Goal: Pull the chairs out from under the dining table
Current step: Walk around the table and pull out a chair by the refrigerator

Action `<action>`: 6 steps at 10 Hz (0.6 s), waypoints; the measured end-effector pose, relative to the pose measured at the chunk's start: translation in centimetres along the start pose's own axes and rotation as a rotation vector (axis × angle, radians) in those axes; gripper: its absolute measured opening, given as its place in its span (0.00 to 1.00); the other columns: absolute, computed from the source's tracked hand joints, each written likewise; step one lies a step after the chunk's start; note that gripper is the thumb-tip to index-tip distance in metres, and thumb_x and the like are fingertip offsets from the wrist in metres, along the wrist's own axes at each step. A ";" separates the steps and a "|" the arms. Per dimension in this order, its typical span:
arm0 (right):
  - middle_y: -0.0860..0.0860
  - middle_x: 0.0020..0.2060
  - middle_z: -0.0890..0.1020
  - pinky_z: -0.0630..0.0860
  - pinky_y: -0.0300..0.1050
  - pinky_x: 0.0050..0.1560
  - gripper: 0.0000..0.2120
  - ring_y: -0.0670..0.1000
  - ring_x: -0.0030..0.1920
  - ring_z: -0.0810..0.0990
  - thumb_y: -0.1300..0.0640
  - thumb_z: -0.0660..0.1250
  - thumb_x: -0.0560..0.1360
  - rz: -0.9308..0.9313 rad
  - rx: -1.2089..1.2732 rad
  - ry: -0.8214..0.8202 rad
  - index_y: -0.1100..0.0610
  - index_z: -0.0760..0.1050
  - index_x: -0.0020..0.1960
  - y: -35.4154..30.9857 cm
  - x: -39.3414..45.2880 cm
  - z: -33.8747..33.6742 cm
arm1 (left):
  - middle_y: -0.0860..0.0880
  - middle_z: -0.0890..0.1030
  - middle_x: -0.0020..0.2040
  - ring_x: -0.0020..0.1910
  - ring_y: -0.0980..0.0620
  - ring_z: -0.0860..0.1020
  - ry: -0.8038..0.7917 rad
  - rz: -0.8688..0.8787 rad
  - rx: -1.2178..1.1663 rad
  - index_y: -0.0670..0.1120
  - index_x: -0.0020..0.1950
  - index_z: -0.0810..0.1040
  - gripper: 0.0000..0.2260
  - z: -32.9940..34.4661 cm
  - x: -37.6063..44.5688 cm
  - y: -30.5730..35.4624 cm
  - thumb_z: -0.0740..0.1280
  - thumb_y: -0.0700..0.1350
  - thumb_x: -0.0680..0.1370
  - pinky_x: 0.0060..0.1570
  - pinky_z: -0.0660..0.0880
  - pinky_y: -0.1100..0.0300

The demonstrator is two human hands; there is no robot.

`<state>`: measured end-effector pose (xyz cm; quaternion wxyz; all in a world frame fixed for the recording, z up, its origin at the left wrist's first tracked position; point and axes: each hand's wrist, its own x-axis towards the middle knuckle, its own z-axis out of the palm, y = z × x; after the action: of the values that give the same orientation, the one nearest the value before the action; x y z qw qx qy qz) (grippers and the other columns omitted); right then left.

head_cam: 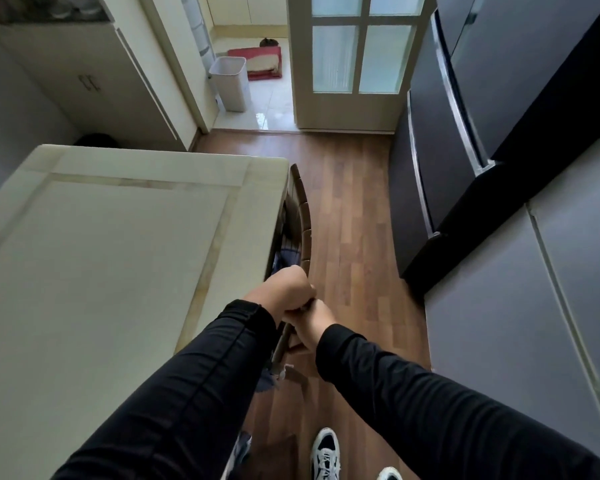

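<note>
Standing at the long side of the pale dining table (pixel 125 237), looking down along its right edge. Both hands clamped on the curved top rail of a dark brown chair (pixel 300 216) whose back sits tight against the table edge, seat tucked out of sight beneath. Left hand (pixel 286 289) wrapped over the rail from the table side, knuckles up; right hand (pixel 317 322) closed on the same rail just beside it, the two touching. Gripped high and close together, probably for leverage to drag the whole frame backward in one line rather than twist it. Some blue patterned cloth (pixel 286 254) showing between chair back and table, apparently draped on the seat. Open strip of wooden floor (pixel 357 237) to the right, bounded by a dark refrigerator (pixel 465 116), so room to draw the chair out looks limited. A white sneaker (pixel 326 452) planted near the chair's rear leg, likely bracing for the pull. Chair not yet clear of the table.
</note>
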<state>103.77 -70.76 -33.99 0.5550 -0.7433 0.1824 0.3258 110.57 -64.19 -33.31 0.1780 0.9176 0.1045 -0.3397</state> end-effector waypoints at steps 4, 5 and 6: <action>0.67 0.49 0.79 0.77 0.69 0.53 0.06 0.71 0.53 0.81 0.61 0.63 0.77 0.204 0.115 -0.134 0.62 0.71 0.43 -1.1 0.0 -0.9 | 0.45 0.76 0.43 0.43 0.44 0.74 0.037 0.011 0.099 0.38 0.58 0.77 0.16 0.4 0.0 0.9 0.65 0.46 0.76 0.45 0.71 0.57; 0.60 0.53 0.82 0.81 0.60 0.53 0.11 0.63 0.54 0.83 0.53 0.66 0.76 0.142 0.062 -0.070 0.59 0.77 0.53 -0.2 0.2 -0.9 | 0.44 0.77 0.45 0.46 0.43 0.77 0.021 0.018 0.098 0.37 0.60 0.76 0.17 0.4 -0.1 1.1 0.65 0.47 0.76 0.44 0.72 0.57; 0.55 0.56 0.82 0.82 0.52 0.53 0.14 0.57 0.54 0.83 0.48 0.68 0.73 0.101 0.072 0.024 0.52 0.77 0.56 0.8 0.1 -1.4 | 0.42 0.81 0.52 0.52 0.42 0.79 -0.036 0.038 0.142 0.38 0.59 0.77 0.17 0.2 -0.2 1.8 0.65 0.49 0.77 0.48 0.73 0.55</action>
<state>103.76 -72.35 -34.40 0.5620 -0.7165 0.2381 0.3377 110.81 -65.91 -32.88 0.1206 0.9235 0.0594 -0.3594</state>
